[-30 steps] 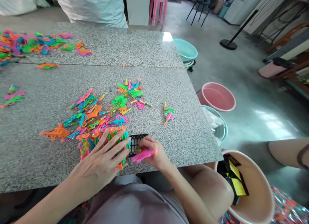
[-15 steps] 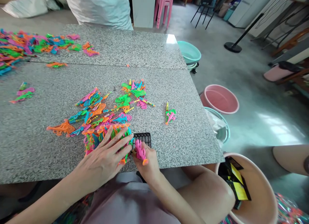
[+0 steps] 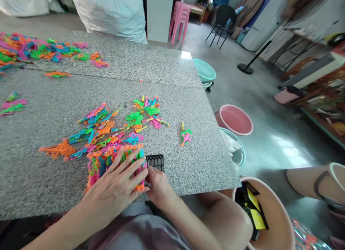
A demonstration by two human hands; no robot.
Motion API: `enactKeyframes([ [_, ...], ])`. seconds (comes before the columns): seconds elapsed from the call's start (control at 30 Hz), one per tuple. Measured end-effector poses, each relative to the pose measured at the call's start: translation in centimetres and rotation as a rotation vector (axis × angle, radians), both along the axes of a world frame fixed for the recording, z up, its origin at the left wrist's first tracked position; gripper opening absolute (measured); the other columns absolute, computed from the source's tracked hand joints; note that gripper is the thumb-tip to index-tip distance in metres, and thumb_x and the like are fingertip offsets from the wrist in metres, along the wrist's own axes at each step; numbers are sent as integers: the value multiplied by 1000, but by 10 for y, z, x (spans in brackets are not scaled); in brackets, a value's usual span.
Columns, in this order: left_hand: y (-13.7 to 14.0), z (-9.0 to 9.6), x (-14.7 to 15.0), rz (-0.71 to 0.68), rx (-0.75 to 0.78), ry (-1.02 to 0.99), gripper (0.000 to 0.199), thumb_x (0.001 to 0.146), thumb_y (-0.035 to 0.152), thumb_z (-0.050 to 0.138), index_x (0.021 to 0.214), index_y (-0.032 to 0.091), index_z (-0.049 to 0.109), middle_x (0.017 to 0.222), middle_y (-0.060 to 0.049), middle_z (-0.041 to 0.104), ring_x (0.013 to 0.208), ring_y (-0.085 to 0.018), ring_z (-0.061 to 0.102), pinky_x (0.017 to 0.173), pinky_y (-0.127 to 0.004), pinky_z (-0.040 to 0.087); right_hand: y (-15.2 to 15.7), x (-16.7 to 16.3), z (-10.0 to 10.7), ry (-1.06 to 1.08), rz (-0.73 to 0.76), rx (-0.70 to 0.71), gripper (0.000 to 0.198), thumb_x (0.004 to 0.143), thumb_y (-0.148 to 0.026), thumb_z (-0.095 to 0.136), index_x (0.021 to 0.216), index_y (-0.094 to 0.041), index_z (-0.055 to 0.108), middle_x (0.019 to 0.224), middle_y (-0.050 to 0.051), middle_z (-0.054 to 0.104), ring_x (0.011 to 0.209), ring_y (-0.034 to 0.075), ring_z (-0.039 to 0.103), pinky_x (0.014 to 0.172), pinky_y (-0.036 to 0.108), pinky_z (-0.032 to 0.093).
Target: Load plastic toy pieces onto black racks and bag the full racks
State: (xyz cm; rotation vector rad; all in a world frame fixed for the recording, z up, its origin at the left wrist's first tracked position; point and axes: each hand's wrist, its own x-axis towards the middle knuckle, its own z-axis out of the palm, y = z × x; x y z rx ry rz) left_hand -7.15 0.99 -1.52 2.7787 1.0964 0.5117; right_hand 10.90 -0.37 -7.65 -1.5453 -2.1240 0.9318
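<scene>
Orange plastic pieces (image 3: 58, 148) lie at left on the speckled counter (image 3: 40, 185), near the packed row of bright toys (image 3: 93, 167) that the left hand (image 3: 118, 185) covers, its fingers nearly straight and slightly spread, resting on top rather than gripping. At the row's right end, by the black grid tray (image 3: 159, 162), the right hand (image 3: 161, 188) has its fingers curled inward, and I cannot tell whether they hold anything; light, even pressure from the left palm should keep the row snug while the right works.
</scene>
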Motion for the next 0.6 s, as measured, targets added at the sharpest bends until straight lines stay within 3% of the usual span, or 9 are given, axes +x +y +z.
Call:
enactKeyframes([
  [0.07, 1, -7, 0, -11, 37, -27, 34, 101, 40, 45, 113, 20, 70, 125, -10, 66, 139, -28, 45, 125, -51, 14, 34, 38, 10, -86, -16, 23, 23, 78, -2, 60, 91, -21, 60, 83, 2, 67, 75, 17, 64, 67, 25, 48],
  [0.13, 2, -11, 0, -25, 73, -51, 34, 102, 39, 43, 113, 22, 71, 124, -8, 67, 136, -26, 48, 126, -49, 13, 79, 80, 20, -363, -234, 206, 32, 84, 3, 50, 104, -20, 61, 107, 11, 67, 87, 20, 63, 72, 29, 48],
  [0.17, 2, -11, 0, -27, 87, -58, 33, 102, 39, 44, 113, 22, 71, 123, -7, 67, 135, -26, 49, 126, -49, 13, 102, 100, 24, -476, -218, 286, 34, 87, 2, 48, 110, -20, 61, 120, 13, 64, 96, 21, 62, 77, 30, 48],
  [0.3, 1, -5, 1, 9, 77, -43, 29, 100, 39, 49, 112, 25, 71, 123, -4, 68, 131, -23, 52, 126, -43, 16, 160, 155, 27, -623, 265, 257, 22, 91, -3, 54, 92, -23, 63, 108, 8, 66, 97, 20, 60, 78, 28, 47],
  [0.37, 1, -1, 1, 11, 49, -34, 28, 99, 40, 50, 113, 26, 71, 124, -2, 67, 131, -22, 52, 126, -42, 15, 160, 167, 24, -613, 324, 216, 22, 90, -2, 54, 85, -22, 61, 98, 6, 67, 95, 19, 61, 77, 27, 47],
  [0.47, 1, 1, 1, -4, 8, -30, 29, 99, 41, 52, 116, 25, 70, 127, -2, 66, 135, -22, 48, 127, -43, 10, 130, 163, 12, -400, 133, 180, 15, 90, -6, 55, 90, -21, 59, 89, 4, 68, 84, 17, 65, 75, 27, 49],
  [0.53, 0, 1, 0, -13, -19, -29, 30, 99, 42, 53, 117, 24, 69, 129, -3, 65, 139, -23, 44, 127, -44, 6, 101, 137, -2, -104, -67, 111, 11, 90, -15, 58, 99, -21, 58, 86, 2, 69, 75, 15, 67, 72, 27, 52],
  [0.6, 0, 1, 0, -9, -41, -33, 31, 100, 42, 50, 118, 25, 69, 130, -3, 65, 141, -23, 42, 127, -45, 6, 73, 96, -18, 229, -188, 12, 18, 86, -25, 63, 103, -21, 56, 85, 1, 71, 72, 15, 69, 69, 27, 55],
])
